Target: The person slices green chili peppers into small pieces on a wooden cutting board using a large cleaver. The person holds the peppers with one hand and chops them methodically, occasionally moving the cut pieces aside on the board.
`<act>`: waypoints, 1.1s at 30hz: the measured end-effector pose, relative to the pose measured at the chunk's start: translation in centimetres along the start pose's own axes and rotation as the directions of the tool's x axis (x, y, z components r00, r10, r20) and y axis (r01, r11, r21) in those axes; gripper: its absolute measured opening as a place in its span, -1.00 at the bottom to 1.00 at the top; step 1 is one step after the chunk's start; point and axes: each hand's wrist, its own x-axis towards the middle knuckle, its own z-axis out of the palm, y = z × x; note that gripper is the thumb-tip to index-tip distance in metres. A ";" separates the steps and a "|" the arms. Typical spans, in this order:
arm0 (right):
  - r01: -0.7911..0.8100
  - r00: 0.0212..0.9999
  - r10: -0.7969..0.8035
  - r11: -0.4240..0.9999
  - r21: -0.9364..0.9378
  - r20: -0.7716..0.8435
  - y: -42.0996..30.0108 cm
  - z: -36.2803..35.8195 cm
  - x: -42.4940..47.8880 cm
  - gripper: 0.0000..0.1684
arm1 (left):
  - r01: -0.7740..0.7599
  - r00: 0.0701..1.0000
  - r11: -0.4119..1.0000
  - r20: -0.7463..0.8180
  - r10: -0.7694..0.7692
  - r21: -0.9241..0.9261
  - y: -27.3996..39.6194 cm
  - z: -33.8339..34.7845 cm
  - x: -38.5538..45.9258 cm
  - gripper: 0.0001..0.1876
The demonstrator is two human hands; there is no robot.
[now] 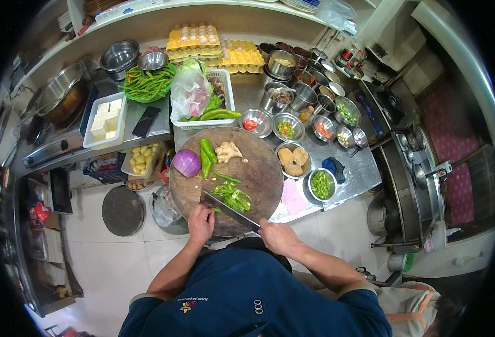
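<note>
On a round wooden chopping block [256, 168], my right hand [278, 236] grips the handle of a cleaver [230, 211], its blade slanting up and to the left. My left hand [201, 223] rests by the blade's far end at the block's near edge, its fingers curled; a bit of green pepper shows beside them, and whether they pinch it I cannot tell. Sliced green pepper [232, 197] lies in a heap just beyond the blade. Farther back on the block are a purple onion [187, 163], whole green peppers [206, 156] and a piece of ginger root [229, 151].
A steel bowl of cut green pepper [322, 184] and a bowl of brown pieces [293, 160] stand right of the block. Behind it are a white basket of vegetables [230, 94] and several steel bowls. White tofu blocks [106, 120] sit in a tub at left, near a phone [146, 122].
</note>
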 end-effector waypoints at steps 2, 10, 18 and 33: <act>0.008 1.000 -0.008 1.000 -0.007 0.009 0.0 -0.3 -0.1 -0.71 | 0.003 1.000 1.000 0.006 -0.003 0.009 0.1 -0.1 0.0 -0.88; 0.008 1.000 -0.008 1.000 -0.003 0.023 0.0 -0.9 0.0 -0.69 | -0.035 0.998 0.999 -0.057 0.035 0.001 0.4 -0.1 0.1 -0.84; 0.002 0.999 -0.002 1.000 0.009 0.038 0.7 0.6 0.9 -0.70 | -0.049 0.997 0.999 -0.066 0.048 -0.020 0.3 -0.5 0.3 -0.85; 0.050 0.999 -0.050 0.999 0.003 -0.017 1.1 0.8 0.5 -0.71 | 0.035 0.999 0.999 0.006 -0.035 0.034 -0.3 -2.1 -0.2 -0.91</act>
